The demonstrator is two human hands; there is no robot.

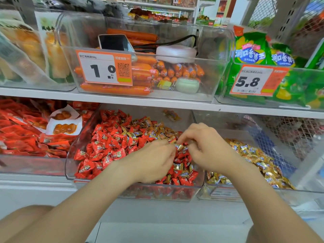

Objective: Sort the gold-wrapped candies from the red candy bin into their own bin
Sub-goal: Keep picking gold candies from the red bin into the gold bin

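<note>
The gold candy sits on top of the pile near the middle of the red bin, right between your two hands. Your left hand is knuckles-up with the fingers curled down, and its fingertips pinch the candy's left end; what else lies under that palm cannot be seen. Your right hand is curled too, the forefinger bent over the candy and the thumb just beside it, but it is not plain whether this hand has hold of the wrapper or only touches it. Under both hands lie red candies, with more gold ones mixed in toward the back and a few near the front wall. Just beside it on the right stands the gold bin, heaped with gold candies; your right forearm crosses its front left corner. To the left is a bin of red packets. Above, on the white shelf, a clear bin holds sausages, a phone and an orange price tag.
</note>
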